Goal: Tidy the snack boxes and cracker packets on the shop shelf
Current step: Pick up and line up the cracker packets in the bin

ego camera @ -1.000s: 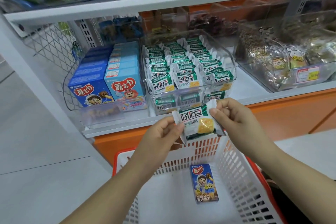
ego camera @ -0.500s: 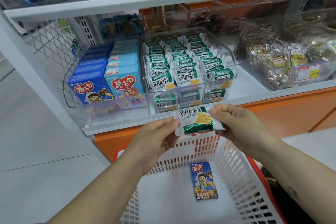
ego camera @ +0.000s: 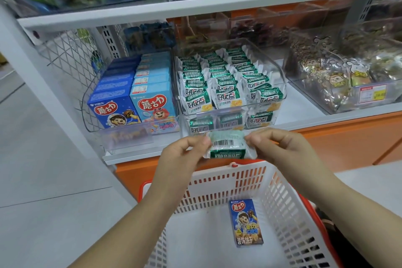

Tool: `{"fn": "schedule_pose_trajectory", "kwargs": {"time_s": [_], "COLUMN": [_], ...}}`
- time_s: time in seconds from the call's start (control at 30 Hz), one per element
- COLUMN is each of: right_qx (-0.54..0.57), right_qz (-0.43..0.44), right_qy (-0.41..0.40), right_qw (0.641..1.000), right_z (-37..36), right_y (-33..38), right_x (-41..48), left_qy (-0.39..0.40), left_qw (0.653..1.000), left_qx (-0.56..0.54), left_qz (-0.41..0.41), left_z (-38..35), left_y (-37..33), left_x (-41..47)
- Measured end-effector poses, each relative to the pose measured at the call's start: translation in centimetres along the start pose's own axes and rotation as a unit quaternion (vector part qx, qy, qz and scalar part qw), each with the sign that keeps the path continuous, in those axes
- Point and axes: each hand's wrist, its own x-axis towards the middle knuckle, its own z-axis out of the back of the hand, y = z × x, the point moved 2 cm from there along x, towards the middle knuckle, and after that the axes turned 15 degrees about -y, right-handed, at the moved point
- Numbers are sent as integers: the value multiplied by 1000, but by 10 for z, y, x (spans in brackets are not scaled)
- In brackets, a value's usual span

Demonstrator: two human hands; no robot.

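White shop shelf (ego camera: 302, 111), clear plastic bins (ego camera: 281, 76), glossy crinkled cracker packet (ego camera: 228, 147) just before its front edge, ends pinched by left hand (ego camera: 185, 155) and right hand (ego camera: 280, 148), now flipped barcode-up unlike before, white slotted basket (ego camera: 282, 202) below, flat blue box (ego camera: 245, 223) inside.

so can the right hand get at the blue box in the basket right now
Probably, once it lets go: the right hand and left hand both pinch the cracker packet. The way looks free: the basket is open on top and the blue box lies alone on its floor.
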Motion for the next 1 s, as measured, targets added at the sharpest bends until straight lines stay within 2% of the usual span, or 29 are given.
{"fn": "schedule_pose_trajectory", "kwargs": {"time_s": [0.07,0.13,0.3,0.53,0.67,0.8,0.93,1.0], "right_qx": [6,32,76,65,62,115,173,158], "right_qz": [12,-4,-42,2,3,-44,-94,-91], "right_qy": [-42,-63,-41,-42,-52,-15,54,43], "right_qw": [999,997,995,997,997,992,979,982], "right_z": [-2,-5,-5,1,3,-1,-5,-6], "right_y": [-4,-8,-13,-8,-9,-15,-16,-14], "right_x": [-1,0,3,4,7,9,9,10], "left_qy": [-23,-31,-19,-1,-2,-6,2,14], "left_qw": [999,999,999,991,989,988,992,991], "left_qx": [26,1,5,38,47,56,68,70], "left_qz": [-17,-19,-44,-126,-139,-142,-111,-111], "left_z": [-3,-5,-7,-3,-4,-1,0,1], "left_y": [1,1,2,-2,-5,-5,-7,-8], "left_x": [-2,-2,0,-2,-3,-2,-1,-1]}}
